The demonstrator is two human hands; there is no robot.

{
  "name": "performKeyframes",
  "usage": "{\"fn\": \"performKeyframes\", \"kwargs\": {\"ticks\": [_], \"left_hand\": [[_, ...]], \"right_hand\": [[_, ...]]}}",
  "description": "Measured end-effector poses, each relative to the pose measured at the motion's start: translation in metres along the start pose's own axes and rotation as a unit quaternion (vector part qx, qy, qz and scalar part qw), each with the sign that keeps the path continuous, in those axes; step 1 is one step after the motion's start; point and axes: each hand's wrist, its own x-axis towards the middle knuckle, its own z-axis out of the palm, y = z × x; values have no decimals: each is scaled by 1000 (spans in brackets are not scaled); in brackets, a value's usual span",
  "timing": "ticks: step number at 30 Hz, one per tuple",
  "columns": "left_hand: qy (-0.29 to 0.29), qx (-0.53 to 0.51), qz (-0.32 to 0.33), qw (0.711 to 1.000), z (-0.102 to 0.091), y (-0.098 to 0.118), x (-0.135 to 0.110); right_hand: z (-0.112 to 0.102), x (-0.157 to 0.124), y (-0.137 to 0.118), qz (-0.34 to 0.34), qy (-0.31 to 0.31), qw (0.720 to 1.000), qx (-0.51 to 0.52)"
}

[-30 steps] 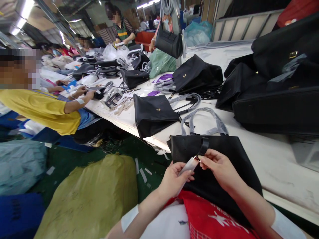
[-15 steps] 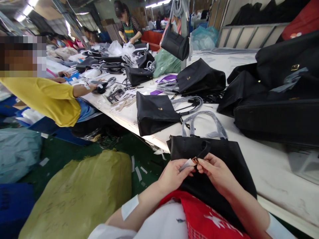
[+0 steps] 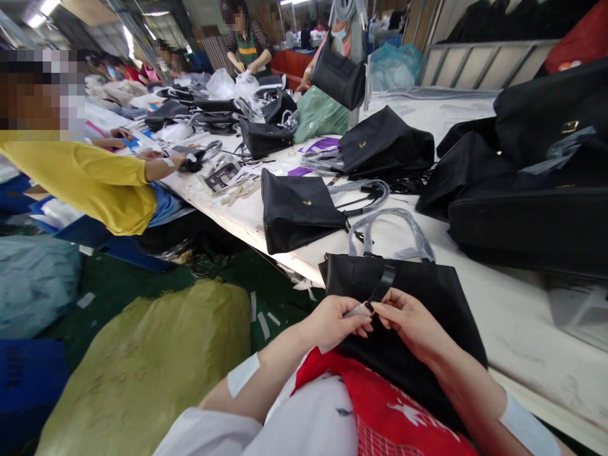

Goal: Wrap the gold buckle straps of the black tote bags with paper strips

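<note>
The black handbag [image 3: 418, 316] lies flat in front of you, its lower part hanging off the edge of the tabletop [image 3: 522, 316] onto your lap, its wrapped handles [image 3: 387, 231] pointing away from you across the white surface. A narrow black strap [image 3: 384, 282] comes down from the bag's top edge to where your hands meet. At its end you pinch a small pale strip [image 3: 356, 311].

Your left hand [image 3: 332, 323] is curled closed, thumb and forefinger nipping the near end of that strip. Your right hand [image 3: 411, 323] is closed in the same way, fingertips pressed on the strap's end, just touching the left hand's fingers. Both hands rest over the middle of the bag.

Just beyond your bag, a second black handbag [image 3: 297, 212] lies at the tabletop's edge, with a small gold fitting on its face. Farther back sits a third black bag [image 3: 384, 145], and to your right a heap of black bags [image 3: 527, 190] is piled up. Another bag [image 3: 338, 76] hangs up at the far end, near a green plastic sack [image 3: 318, 114].

To your left a person in a yellow shirt [image 3: 80, 183] reaches onto the tabletop. On the floor beside you lies a large olive sack [image 3: 152, 361].
</note>
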Motion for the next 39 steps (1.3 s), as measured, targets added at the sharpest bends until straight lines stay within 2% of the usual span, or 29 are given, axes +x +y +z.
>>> {"fn": "performKeyframes", "kwargs": {"ticks": [3, 7, 11, 16, 25, 31, 34, 39], "left_hand": [[-25, -42, -11, 999, 1, 1, 2], [-8, -59, 0, 998, 4, 0, 5], [-4, -32, -18, 999, 4, -4, 7], [51, -23, -22, 998, 2, -12, 6], [23, 72, -5, 997, -3, -8, 1], [9, -45, -31, 998, 3, -10, 4], [13, -68, -36, 997, 6, -11, 5], [73, -93, -24, 993, 11, -17, 5]], "right_hand": [[-1, 1, 1, -16, 9, 1000, 4], [-5, 3, 5, -21, 24, 999, -4], [-7, 3, 7, -32, 26, 999, -24], [-7, 4, 4, -46, 47, 998, 25], [-8, 7, 10, -12, 30, 998, 46], [-10, 5, 10, -24, 33, 999, 35], [-10, 4, 10, -34, 50, 998, 15], [-11, 5, 12, -41, 76, 996, 11]]}}
